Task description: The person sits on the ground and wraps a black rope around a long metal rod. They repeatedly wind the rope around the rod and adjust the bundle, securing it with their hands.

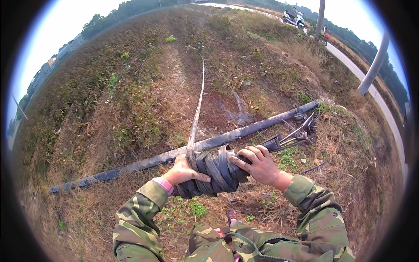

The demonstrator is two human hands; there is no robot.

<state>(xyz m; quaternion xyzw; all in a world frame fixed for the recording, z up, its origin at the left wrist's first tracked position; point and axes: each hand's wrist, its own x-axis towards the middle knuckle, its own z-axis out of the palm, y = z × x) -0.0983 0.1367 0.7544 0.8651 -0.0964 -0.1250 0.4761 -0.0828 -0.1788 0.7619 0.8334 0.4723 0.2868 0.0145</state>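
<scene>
Both hands hold a thick roll of flat black plastic tubing or tape [217,170] in front of my body. My left hand [186,172] grips the roll's left end, thumb lying across the wound layers. My right hand [260,163] curls over its right end, fingers on a dark core piece. One flat strip [198,111] runs from the roll's left part away over the field between the plant rows. Whether the palms press fully on the roll is hidden.
A long dark pipe [229,135] lies across the ground beyond the roll. Bent black strips and a tangle [299,131] lie at its right. Farther off are crop rows, two poles [376,64], a road [348,59] and a parked white scooter [294,19].
</scene>
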